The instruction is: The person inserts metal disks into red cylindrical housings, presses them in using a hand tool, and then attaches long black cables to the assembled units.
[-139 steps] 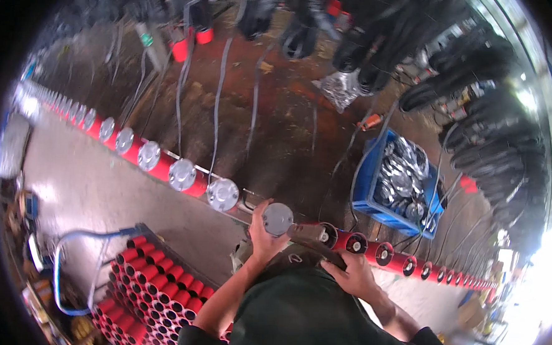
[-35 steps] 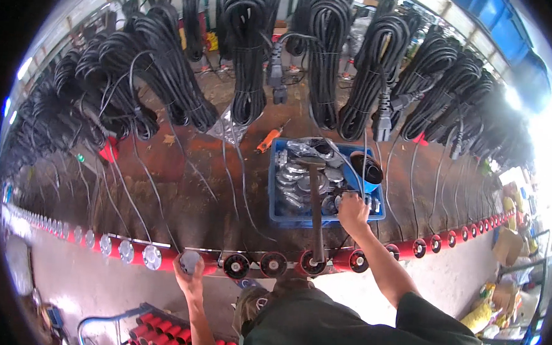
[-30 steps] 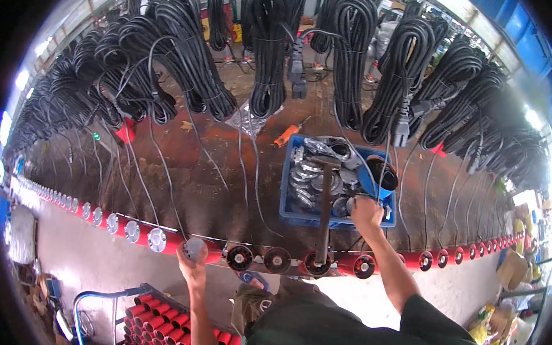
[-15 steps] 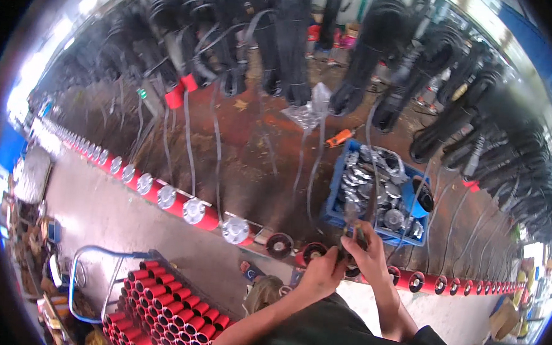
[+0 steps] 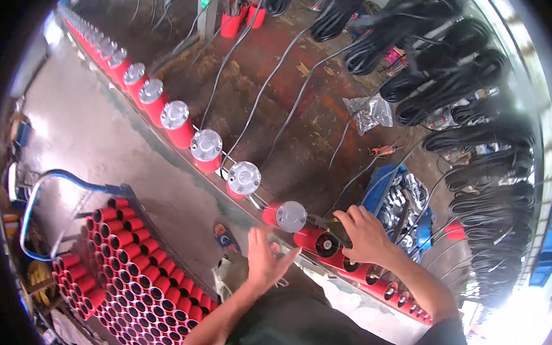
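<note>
My left hand (image 5: 266, 262) is raised on the near side of the row, its fingers stretched out and thumb apart, holding nothing. Just beyond it lies a red cylinder with a silver metal cap (image 5: 291, 216). My right hand (image 5: 369, 238) reaches over the row with bent fingers around what looks like a pair of pliers (image 5: 319, 222); its handles are partly hidden by the fingers. Below the pliers is an uncapped red cylinder (image 5: 325, 244) with a dark inside. More uncapped red cylinders (image 5: 375, 275) continue under my right forearm.
Capped cylinders (image 5: 175, 114) run along the bench edge to the far left. A blue crate (image 5: 375, 189) holds metal caps. Near it lie an orange-handled tool (image 5: 384, 151) and a clear bag (image 5: 369, 112). Black cable coils (image 5: 446, 84) hang beyond. A blue-handled trolley (image 5: 131, 193) carries stacked red tubes.
The view has swung left. My hands, earlier close together at the pliers, are now apart, the left one empty and drawn back. A cap now sits on the cylinder in front of me.
</note>
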{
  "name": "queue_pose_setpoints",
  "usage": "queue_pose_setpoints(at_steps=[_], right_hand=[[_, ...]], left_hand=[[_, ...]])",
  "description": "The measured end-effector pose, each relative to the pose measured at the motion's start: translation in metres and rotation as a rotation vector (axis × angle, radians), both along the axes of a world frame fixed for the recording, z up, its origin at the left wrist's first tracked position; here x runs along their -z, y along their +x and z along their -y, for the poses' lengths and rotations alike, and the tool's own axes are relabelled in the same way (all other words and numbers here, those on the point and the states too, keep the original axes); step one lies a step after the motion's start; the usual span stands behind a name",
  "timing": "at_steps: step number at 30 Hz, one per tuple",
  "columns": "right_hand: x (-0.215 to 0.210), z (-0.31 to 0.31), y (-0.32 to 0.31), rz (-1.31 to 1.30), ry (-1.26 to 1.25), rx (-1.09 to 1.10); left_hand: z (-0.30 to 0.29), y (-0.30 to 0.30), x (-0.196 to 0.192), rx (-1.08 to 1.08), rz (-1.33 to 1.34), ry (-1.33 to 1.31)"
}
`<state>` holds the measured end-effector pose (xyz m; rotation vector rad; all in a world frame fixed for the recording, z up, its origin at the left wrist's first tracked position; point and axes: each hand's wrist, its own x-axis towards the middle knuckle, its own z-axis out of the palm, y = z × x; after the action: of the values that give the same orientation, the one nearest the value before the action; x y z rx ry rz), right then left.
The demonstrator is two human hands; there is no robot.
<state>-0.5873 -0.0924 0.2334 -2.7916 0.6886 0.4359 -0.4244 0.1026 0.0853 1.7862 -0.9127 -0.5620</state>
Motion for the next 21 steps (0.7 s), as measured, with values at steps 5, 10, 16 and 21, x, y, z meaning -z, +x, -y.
queue_pose_setpoints(at_steps=[5,10,16,21], right_hand=[[-0.003,0.021,0.034,-0.354,-0.198,-0.316],[-0.009,0.034,0.076,-0.445,-0.398,-0.571],[-0.018,0.025,0.092,-0.826,0.418,0.100],[-0.020,-0.001,0.128,-0.931,0.946,0.980]], left_hand=[[0.050,0.032,0.030,0.171,-0.057,-0.169],[0.073,0.044,0.065,0.266,-0.069,-0.353],[0.085,0.052,0.080,0.274,-0.012,-0.496],[0.085,0.052,0.081,0.238,-0.061,-0.516]])
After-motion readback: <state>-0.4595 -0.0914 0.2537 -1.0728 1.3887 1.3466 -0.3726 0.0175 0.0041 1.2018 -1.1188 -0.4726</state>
